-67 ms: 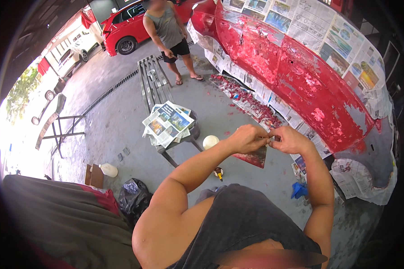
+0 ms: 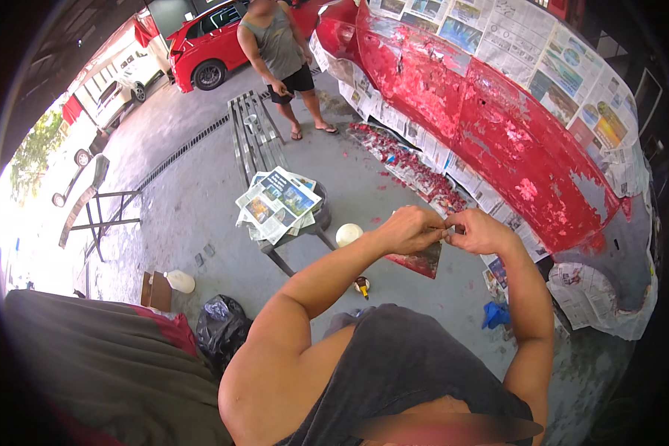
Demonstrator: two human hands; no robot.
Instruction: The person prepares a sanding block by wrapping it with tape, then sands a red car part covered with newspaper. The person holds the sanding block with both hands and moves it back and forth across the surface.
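Note:
My left hand (image 2: 411, 230) and my right hand (image 2: 484, 232) meet in front of me, fingertips nearly together. Both are closed in a pinch around something too small to make out. Below my left hand a flat, angular, red-and-dark piece (image 2: 424, 262) shows, partly hidden by the hand; whether it is held or lies lower down I cannot tell. Beyond my hands stands a red car body (image 2: 490, 141) with patches of stripped, flaking paint. Newspaper (image 2: 524, 37) masks its upper part, and more newspaper sheets run along its lower edge.
Red paint flakes (image 2: 416, 167) litter paper on the floor. A slatted metal bench (image 2: 249, 137) bears newspapers (image 2: 281, 202). Near my left arm are a white round object (image 2: 348, 236), a yellow-tipped bottle (image 2: 362, 288) and a black bag (image 2: 223, 327). A blue crumpled item (image 2: 496, 315) lies right. Another person (image 2: 279, 52) stands beyond.

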